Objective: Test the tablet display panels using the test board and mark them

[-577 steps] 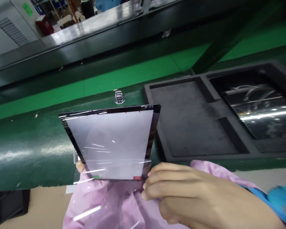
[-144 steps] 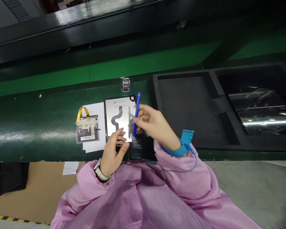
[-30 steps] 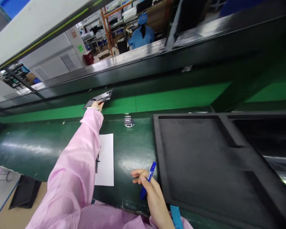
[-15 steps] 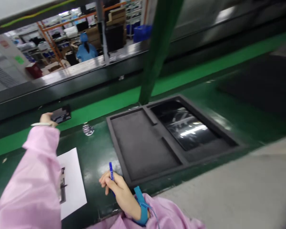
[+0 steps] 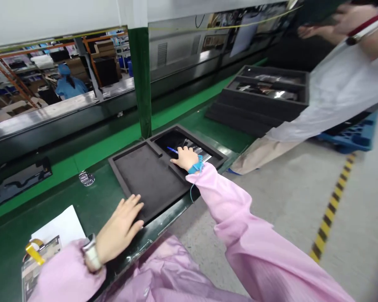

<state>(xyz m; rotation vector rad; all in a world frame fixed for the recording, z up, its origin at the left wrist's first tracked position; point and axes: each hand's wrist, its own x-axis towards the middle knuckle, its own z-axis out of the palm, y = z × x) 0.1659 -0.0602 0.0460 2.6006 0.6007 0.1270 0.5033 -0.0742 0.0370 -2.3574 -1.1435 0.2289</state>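
My left hand [image 5: 121,226] is open, its fingers stretched out at the near left edge of a black foam tray [image 5: 145,167]. Whether the fingertips touch the tray, I cannot tell. A blue pen [image 5: 171,149] sticks out from my right hand [image 5: 187,158], which is closed around it. That hand lies over a glossy black panel [image 5: 168,140] in the tray's right compartment and hides part of it. On the green belt at the left rests another dark panel [image 5: 22,180]. White paper [image 5: 63,224] and a part with a yellow ribbon cable [image 5: 36,253] sit beside my left sleeve.
A small round silvery object [image 5: 87,178] lies left of the tray. A green post [image 5: 140,84] rises behind it. Stacked black foam trays [image 5: 255,109] stand at the right, near a person in white clothing [image 5: 337,92]. A blue pallet [image 5: 355,134] is on the floor.
My left hand has let go of the dark panel on the belt and come back towards the tray. My right hand has moved right with the pen, over the glossy panel. The view has swung right.
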